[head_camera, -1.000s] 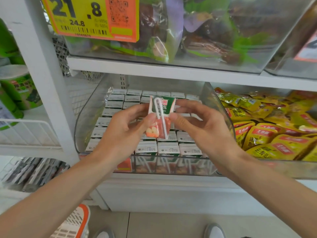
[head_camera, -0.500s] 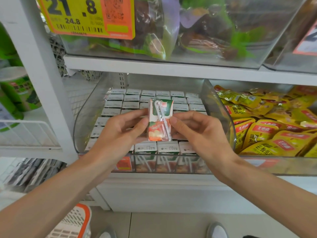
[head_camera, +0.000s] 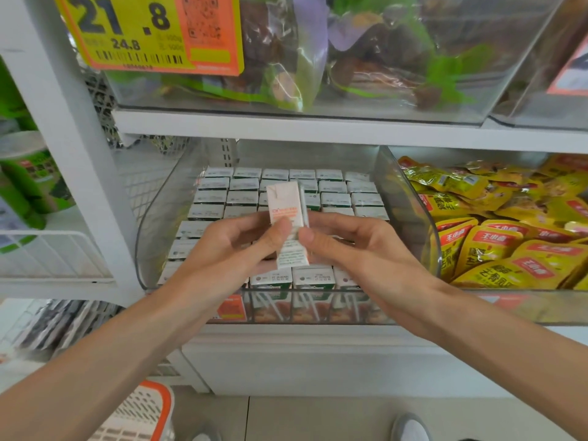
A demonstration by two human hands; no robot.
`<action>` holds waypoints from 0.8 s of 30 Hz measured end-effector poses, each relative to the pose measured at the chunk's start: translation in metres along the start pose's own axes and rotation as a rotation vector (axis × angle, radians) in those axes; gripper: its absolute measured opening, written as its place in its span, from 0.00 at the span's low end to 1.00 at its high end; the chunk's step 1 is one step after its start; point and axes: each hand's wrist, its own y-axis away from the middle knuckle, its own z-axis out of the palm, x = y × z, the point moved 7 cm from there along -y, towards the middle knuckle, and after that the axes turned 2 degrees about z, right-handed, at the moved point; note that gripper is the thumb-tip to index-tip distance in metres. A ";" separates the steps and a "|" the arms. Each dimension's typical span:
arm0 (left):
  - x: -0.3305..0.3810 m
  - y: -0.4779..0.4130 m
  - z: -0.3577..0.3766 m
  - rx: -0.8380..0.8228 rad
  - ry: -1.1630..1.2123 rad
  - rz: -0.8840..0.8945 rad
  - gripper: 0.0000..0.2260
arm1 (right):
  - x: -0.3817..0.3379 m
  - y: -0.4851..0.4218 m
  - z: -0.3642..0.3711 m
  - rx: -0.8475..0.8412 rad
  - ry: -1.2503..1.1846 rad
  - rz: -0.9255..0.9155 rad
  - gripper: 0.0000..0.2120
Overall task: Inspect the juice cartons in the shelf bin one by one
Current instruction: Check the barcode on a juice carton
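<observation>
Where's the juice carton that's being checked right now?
In the head view the juice carton is at centre, held between the left hand and right hand, above the cartons packed in the clear bin, left of the yellow snack packs.

One head-worn wide-angle camera looks forward and slightly down, near the shelf bin point(head_camera: 156, 230), with floor point(head_camera: 318, 418) along the bottom edge.

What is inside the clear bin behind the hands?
Rows of juice cartons stand upright in the clear bin, tops showing. The left hand, right hand and the held carton cover the middle rows, so any gap there cannot be seen.
</observation>
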 end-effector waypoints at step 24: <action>-0.005 -0.004 -0.003 0.027 0.073 -0.062 0.15 | 0.002 -0.002 -0.003 0.061 -0.059 -0.014 0.14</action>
